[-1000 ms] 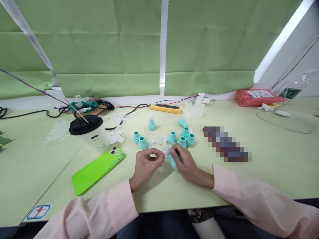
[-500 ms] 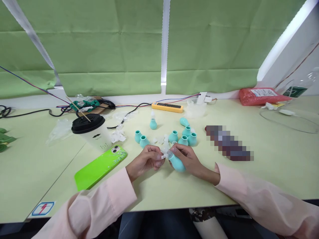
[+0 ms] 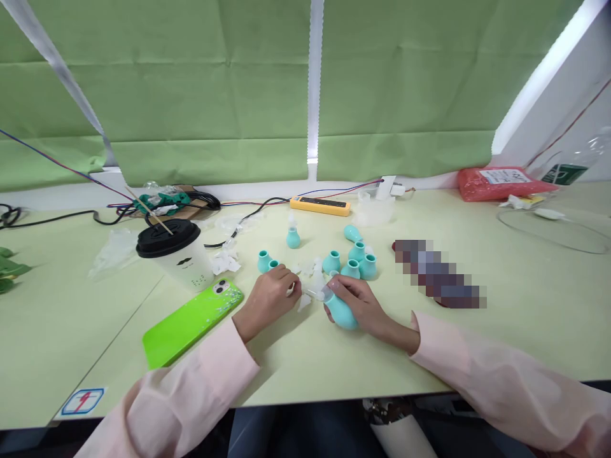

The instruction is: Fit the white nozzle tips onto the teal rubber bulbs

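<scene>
My right hand (image 3: 357,304) is wrapped round a teal squeeze bulb (image 3: 342,313), held tilted with its neck to the upper left. A clear nozzle (image 3: 315,292) sticks out of that neck towards my left hand (image 3: 273,298). The left thumb and fingers are pinched at the nozzle's far end; what they grip is too small to make out. Behind the hands lie several loose translucent nozzle parts (image 3: 317,273). More teal bulbs (image 3: 353,268) stand open-necked to the right, and another teal bulb (image 3: 263,261) is behind my left hand. One bulb with a nozzle fitted (image 3: 293,236) stands farther back.
A green phone (image 3: 191,326) and a lidded paper cup (image 3: 184,264) are on the left. Further back lies a yellow power strip (image 3: 319,206) with cables. To the right are a pixelated dark item (image 3: 439,277) and a red package (image 3: 501,184).
My left hand has moved a little left and up from the bulb's neck, and its back has turned upward. A longer stretch of clear nozzle now shows. The right hand stays nearly still.
</scene>
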Tool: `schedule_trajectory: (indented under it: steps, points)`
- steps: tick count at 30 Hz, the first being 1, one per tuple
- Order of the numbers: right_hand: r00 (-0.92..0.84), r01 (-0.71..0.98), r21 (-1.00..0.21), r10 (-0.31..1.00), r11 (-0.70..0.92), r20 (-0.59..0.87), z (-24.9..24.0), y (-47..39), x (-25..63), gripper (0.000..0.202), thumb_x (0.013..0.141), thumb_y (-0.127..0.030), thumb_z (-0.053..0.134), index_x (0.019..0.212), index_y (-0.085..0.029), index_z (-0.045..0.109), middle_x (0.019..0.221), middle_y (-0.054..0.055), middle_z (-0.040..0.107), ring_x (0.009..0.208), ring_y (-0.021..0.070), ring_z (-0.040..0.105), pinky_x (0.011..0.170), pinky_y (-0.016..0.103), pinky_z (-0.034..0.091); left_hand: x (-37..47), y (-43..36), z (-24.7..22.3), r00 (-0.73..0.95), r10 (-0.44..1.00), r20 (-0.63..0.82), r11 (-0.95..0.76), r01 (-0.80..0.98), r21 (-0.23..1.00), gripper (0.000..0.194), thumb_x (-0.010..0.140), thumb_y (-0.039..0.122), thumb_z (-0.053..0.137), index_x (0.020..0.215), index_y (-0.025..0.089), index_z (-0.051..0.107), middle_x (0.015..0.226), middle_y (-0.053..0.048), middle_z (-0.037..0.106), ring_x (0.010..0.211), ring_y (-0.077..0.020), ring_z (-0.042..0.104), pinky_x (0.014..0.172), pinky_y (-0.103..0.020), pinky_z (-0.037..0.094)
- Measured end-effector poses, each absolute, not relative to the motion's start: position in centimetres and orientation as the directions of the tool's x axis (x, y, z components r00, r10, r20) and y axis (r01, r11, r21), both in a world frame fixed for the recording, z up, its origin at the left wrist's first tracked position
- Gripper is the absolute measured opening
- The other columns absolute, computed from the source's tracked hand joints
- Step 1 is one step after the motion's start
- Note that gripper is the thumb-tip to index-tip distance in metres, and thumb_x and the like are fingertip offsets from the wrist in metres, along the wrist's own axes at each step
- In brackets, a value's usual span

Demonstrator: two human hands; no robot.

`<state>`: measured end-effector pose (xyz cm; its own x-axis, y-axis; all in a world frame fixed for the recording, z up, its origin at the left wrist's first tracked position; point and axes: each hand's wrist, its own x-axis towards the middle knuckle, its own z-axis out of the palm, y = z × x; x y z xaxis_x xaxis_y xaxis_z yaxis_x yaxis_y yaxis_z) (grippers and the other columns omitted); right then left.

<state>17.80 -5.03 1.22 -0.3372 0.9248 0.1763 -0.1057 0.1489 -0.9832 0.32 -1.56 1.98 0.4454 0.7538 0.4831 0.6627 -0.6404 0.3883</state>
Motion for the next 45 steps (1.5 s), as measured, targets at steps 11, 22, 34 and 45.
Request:
schedule_trajectory:
  steps: [11,22,34,45]
  points:
    - [-0.344,0.286,-0.844,0.870,0.455,0.352,1.2,-5.4,17.9,0.017,0.071,-0.032,0.054,0.066,-0.017,0.046,0.062,-0.002,0.044,0.060,0.0105,0.042,0.056,0.023,0.035,0.4,-1.6,0.4,0.452,0.704,0.548,-0.663,0.694,0.280,0.026,0.079,0.018,0.035,0.090,0.014,0.058,0.069,-0.007,0.057,0.066,-0.0154,0.049,0.059,-0.025,0.037]
    - [-0.617,0.604,-0.256,0.646,0.755,0.449,0.1,-5.7,17.5,0.018,0.082,-0.028,0.037,0.077,-0.014,0.046,0.073,0.008,0.052,0.069,0.0184,0.045,0.059,0.032,0.039,2.0,-4.6,1.6,0.548,0.761,0.348,-0.627,0.483,0.611,0.031,0.076,0.036,0.042,0.053,0.015,0.041,0.048,0.004,0.036,0.047,-0.0077,0.033,0.049,-0.021,0.025]
    - [-0.681,0.457,-0.307,0.550,0.835,0.484,1.8,-6.0,18.1,0.015,0.081,-0.029,0.038,0.071,-0.018,0.043,0.066,0.004,0.048,0.066,0.0163,0.042,0.061,0.030,0.037,1.1,-2.7,2.6,0.580,0.813,-0.043,0.195,-0.201,0.960,0.044,0.077,0.042,0.030,0.041,0.019,0.021,0.033,0.007,0.012,0.032,-0.0054,0.015,0.036,-0.021,0.017]
    - [-0.411,0.516,-0.593,0.786,0.618,0.461,4.1,-3.7,20.4,0.018,0.082,-0.033,0.037,0.076,-0.019,0.046,0.072,0.001,0.044,0.068,0.0122,0.042,0.065,0.026,0.035,0.8,-2.9,2.2,0.516,0.755,0.404,-0.655,0.560,0.508,0.020,0.072,0.029,0.050,0.088,0.018,0.054,0.073,-0.002,0.053,0.068,-0.0133,0.047,0.062,-0.025,0.037]
